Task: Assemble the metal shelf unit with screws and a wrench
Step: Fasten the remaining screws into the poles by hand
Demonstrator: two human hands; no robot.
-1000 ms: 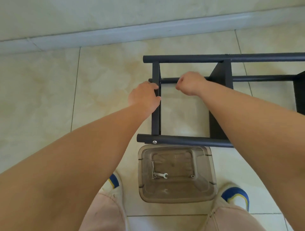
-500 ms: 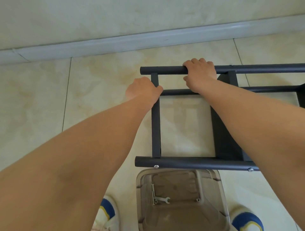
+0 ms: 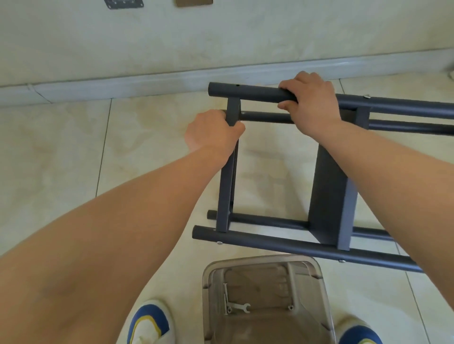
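The left hand (image 3: 213,133) is gripping the shelf frame (image 3: 326,196) crossbar, fingers curled round; the right hand (image 3: 312,103) is clasping the top tube beside it.

The floor (image 3: 61,152) is laid with large glossy tiles in a pale cream, marbled with faint tan veining, and thin dark grout lines (image 3: 103,147) run away from the viewer toward the far wall. Soft daylight lies evenly on the tiles and gives them a mild sheen. Along the far edge of the floor runs a light grey skirting board (image 3: 122,86), slanting slightly up to the right. Above it the wall (image 3: 221,34) has the same cream, mottled finish. At the top edge of the view, a grey metal plate (image 3: 124,3) and a brown panel (image 3: 194,3) are fixed to the wall, both cut off.
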